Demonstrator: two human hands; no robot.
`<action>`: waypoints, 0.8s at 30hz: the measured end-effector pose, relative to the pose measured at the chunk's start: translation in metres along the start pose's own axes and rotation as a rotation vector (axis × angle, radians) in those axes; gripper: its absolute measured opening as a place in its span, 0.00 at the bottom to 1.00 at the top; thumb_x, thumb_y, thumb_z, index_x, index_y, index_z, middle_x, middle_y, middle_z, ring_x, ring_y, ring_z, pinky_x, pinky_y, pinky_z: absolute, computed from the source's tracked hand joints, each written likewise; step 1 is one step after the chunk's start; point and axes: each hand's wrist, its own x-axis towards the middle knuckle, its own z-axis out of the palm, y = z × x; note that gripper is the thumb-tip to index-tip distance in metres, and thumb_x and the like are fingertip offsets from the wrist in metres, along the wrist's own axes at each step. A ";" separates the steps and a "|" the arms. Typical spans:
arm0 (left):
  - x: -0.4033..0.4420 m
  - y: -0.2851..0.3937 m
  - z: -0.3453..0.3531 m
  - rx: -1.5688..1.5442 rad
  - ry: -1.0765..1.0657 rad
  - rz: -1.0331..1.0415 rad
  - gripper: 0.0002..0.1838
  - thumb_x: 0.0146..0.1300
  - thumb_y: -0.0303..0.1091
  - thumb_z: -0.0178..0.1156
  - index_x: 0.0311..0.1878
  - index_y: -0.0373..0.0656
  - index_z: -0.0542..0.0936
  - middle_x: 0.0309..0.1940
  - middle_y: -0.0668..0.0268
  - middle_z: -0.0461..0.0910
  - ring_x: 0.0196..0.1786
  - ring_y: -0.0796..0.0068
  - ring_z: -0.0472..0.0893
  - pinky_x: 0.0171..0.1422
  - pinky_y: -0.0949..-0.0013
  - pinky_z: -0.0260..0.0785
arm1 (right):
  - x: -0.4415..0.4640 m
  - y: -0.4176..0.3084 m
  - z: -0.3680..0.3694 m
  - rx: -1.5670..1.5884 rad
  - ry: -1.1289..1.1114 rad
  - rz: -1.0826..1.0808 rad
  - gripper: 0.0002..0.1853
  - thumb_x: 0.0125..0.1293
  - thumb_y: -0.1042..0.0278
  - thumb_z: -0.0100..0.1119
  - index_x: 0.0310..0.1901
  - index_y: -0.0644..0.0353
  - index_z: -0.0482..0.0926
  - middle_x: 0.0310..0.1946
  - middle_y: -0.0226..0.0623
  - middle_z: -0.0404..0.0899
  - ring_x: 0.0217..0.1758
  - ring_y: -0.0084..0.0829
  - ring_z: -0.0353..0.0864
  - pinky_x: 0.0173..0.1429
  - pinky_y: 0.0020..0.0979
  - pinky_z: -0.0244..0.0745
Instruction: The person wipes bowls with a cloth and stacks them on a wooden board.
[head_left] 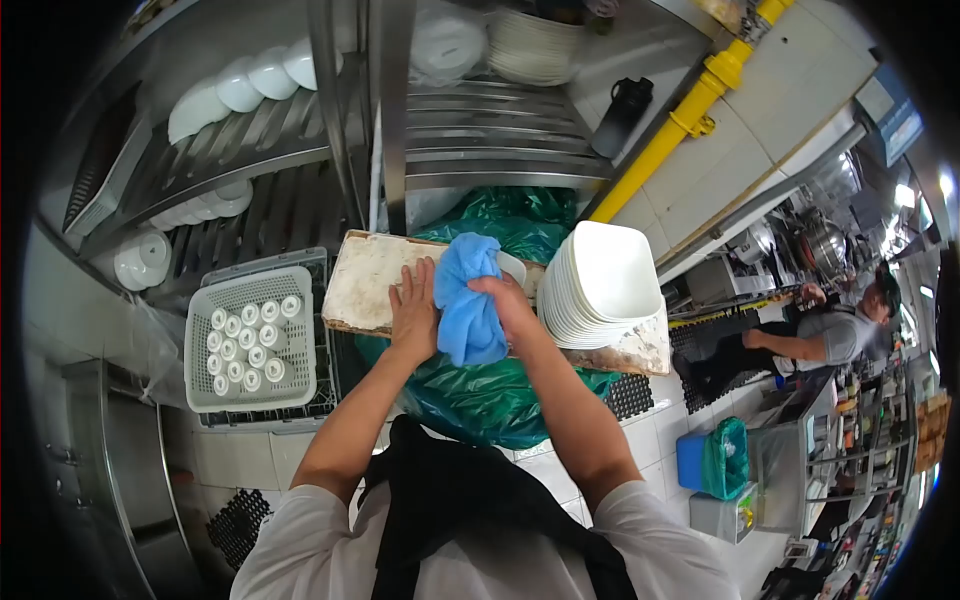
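A blue cloth [468, 300] hangs bunched over a worn white board [365, 285]. My right hand [510, 305] is closed on the cloth at its right side. Flat on the board, with fingers spread, my left hand [415, 312] lies just left of the cloth and seems to hold nothing. The rounded edge of a white dish [513, 268] shows behind the cloth; the rest of it is hidden. Right of my right hand stands a tall stack of white square bowls [600, 285] on the board's right end.
Green plastic bags [470, 405] bulge under the board. At left, a basket [250, 392] holds several white cylindrical items. Metal racks [500, 180] with dishes stand ahead, beside a yellow pipe [655, 150]. Another person [820, 335] is at the right, near a blue bin [690, 460].
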 end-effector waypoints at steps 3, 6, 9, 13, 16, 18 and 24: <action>0.004 0.013 -0.023 0.132 -0.125 0.022 0.44 0.59 0.40 0.60 0.76 0.42 0.52 0.78 0.48 0.39 0.78 0.40 0.40 0.76 0.36 0.35 | -0.043 -0.001 0.000 0.155 -0.087 -0.032 0.23 0.56 0.70 0.60 0.55 0.68 0.73 0.44 0.42 0.81 0.44 0.35 0.83 0.52 0.37 0.79; 0.016 -0.003 -0.011 0.193 0.039 0.314 0.31 0.59 0.42 0.61 0.67 0.48 0.71 0.77 0.50 0.42 0.78 0.42 0.42 0.77 0.38 0.37 | -0.103 0.019 -0.008 0.224 -0.095 0.046 0.33 0.52 0.72 0.63 0.62 0.69 0.68 0.50 0.44 0.79 0.49 0.40 0.82 0.58 0.41 0.77; 0.027 0.022 -0.050 0.310 -0.282 0.475 0.28 0.58 0.42 0.62 0.62 0.45 0.75 0.75 0.50 0.52 0.78 0.45 0.45 0.77 0.37 0.37 | -0.160 0.038 -0.024 0.166 -0.162 0.143 0.38 0.50 0.70 0.65 0.65 0.70 0.64 0.56 0.47 0.76 0.56 0.42 0.79 0.62 0.43 0.74; 0.043 0.011 -0.027 0.422 -0.364 0.712 0.26 0.55 0.35 0.64 0.59 0.45 0.78 0.70 0.57 0.65 0.74 0.54 0.61 0.77 0.50 0.49 | -0.200 0.051 -0.034 0.394 -0.155 0.104 0.41 0.50 0.67 0.66 0.66 0.70 0.62 0.58 0.48 0.74 0.60 0.42 0.76 0.65 0.43 0.71; 0.043 0.009 -0.026 0.352 -0.356 0.754 0.19 0.60 0.31 0.56 0.56 0.43 0.79 0.65 0.57 0.71 0.67 0.54 0.71 0.72 0.57 0.61 | -0.219 0.049 -0.040 0.410 -0.072 0.045 0.39 0.51 0.66 0.66 0.66 0.68 0.63 0.56 0.44 0.75 0.60 0.40 0.75 0.65 0.41 0.70; 0.038 0.011 -0.030 0.143 -0.316 0.684 0.18 0.61 0.30 0.56 0.55 0.41 0.79 0.59 0.56 0.76 0.62 0.51 0.74 0.67 0.55 0.66 | -0.227 0.052 -0.042 0.395 -0.041 0.004 0.38 0.53 0.66 0.67 0.66 0.67 0.63 0.56 0.42 0.75 0.59 0.37 0.75 0.64 0.39 0.70; 0.003 0.034 -0.050 -0.786 -0.241 -0.054 0.13 0.64 0.31 0.62 0.50 0.37 0.81 0.39 0.67 0.84 0.41 0.84 0.78 0.45 0.74 0.70 | -0.240 0.034 -0.005 -0.069 0.066 -0.206 0.22 0.60 0.70 0.66 0.55 0.62 0.73 0.47 0.33 0.76 0.51 0.27 0.75 0.59 0.30 0.67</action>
